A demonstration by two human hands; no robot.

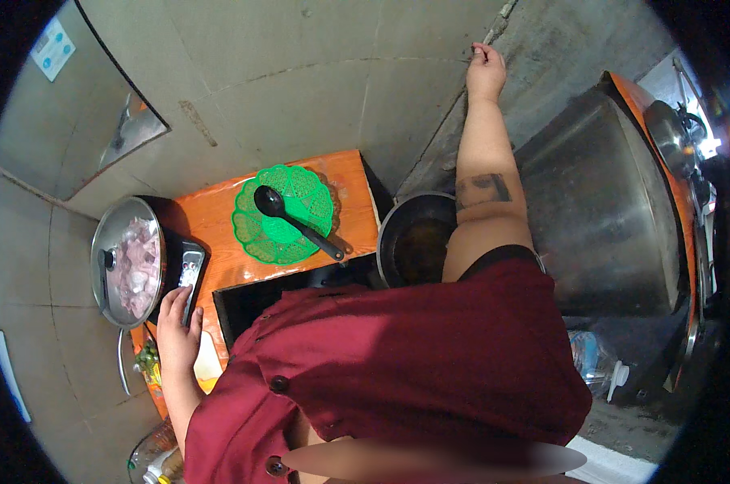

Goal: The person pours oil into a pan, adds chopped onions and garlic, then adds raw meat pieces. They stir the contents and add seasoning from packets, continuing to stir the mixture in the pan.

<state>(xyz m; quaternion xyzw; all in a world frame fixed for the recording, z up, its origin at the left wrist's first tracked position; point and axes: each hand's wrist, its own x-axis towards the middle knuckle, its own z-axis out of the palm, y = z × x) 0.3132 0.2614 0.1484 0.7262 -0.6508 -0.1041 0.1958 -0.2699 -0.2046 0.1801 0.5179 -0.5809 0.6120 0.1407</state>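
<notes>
My left hand (178, 330) rests its fingertips at the control panel of a black electric cooktop (190, 266), with thumb and fingers apart. Beside it stands a dark pot whose glass lid (106, 296) has a black knob. Pale raw meat pieces (138, 266) show through the glass. My right arm stretches far out, and my right hand (487, 72) is at the grey wall with its fingers bent together; whether something small is between them cannot be seen. On the orange counter (340, 175), a green perforated plastic plate (253, 227) carries a black ladle (307, 231).
A dark round pan (389, 242) sits below my right forearm. To the right are a large metal surface (601, 212), a steel pot (667, 139) and a plastic jug (598, 363). Bottles (159, 454) stand at the lower left, and a mirror (68, 115) hangs on the wall.
</notes>
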